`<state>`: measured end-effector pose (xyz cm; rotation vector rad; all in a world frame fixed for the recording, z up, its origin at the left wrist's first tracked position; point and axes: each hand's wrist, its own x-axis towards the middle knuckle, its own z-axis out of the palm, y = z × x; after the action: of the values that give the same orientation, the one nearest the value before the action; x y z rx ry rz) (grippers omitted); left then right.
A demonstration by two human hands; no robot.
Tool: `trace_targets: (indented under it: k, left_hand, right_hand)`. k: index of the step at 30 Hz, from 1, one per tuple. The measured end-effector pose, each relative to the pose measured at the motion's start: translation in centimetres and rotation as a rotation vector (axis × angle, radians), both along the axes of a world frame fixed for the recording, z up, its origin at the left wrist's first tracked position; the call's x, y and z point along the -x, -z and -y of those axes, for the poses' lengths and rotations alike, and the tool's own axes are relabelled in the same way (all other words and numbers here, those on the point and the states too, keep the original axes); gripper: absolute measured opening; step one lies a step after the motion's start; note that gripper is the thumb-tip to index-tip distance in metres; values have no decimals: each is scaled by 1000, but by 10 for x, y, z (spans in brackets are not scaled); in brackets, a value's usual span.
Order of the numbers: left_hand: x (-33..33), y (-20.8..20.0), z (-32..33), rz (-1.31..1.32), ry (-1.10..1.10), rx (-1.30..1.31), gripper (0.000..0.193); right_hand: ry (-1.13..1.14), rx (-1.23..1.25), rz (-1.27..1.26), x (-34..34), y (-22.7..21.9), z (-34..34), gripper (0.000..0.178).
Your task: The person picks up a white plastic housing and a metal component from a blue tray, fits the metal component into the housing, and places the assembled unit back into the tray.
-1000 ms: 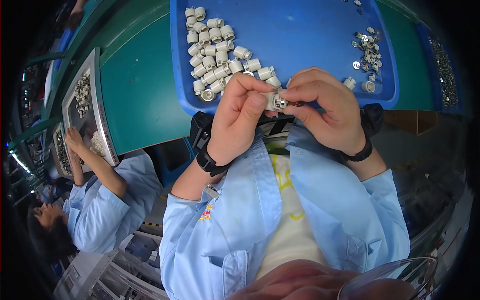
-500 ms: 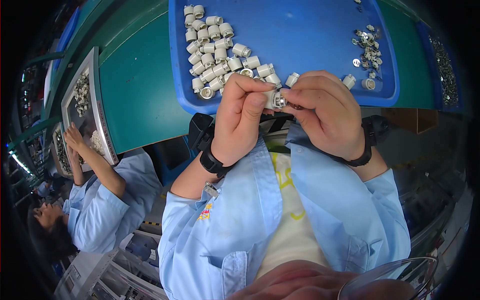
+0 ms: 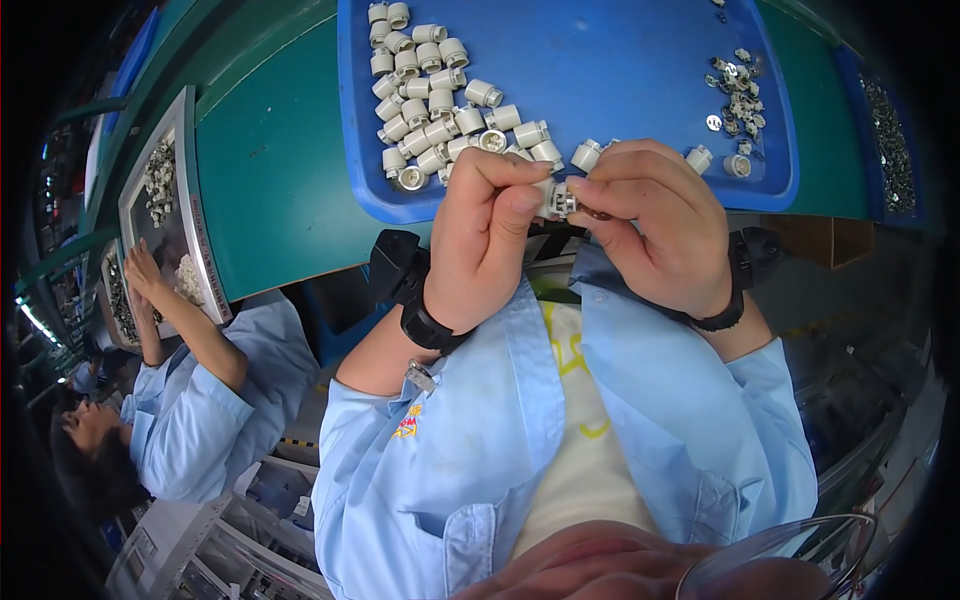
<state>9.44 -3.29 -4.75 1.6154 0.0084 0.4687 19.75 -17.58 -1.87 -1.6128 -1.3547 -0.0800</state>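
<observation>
White, cylindrical, ceramic-looking socket (image 3: 545, 197): lying sideways at the near edge of the blue plastic tray (image 3: 620, 70), body partly covered by fingers, silver metal fittings (image 3: 564, 203) exposed at its right end. Left hand (image 3: 478, 240) grips the body; right hand (image 3: 668, 232) pinches a small dark-brown piece (image 3: 597, 213) beside the fittings.

A head-worn fisheye camera looks steeply down from close above the left hand (image 3: 482, 230) and right hand (image 3: 660, 225), its wide view reaching across the tray (image 3: 590, 80) and the worktop (image 3: 280, 190) beyond its left edge.
</observation>
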Motion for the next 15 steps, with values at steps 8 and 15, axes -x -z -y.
trace_targets:
  k: [8,15]
  left_hand:
    - [2,0,4,37,-89,-123,15]
    - [3,2,6,35,-126,-80,14]
  right_hand:
    - [4,-16,-39,5,0,0,28]
    - [17,-22,7,6,0,-2,28]
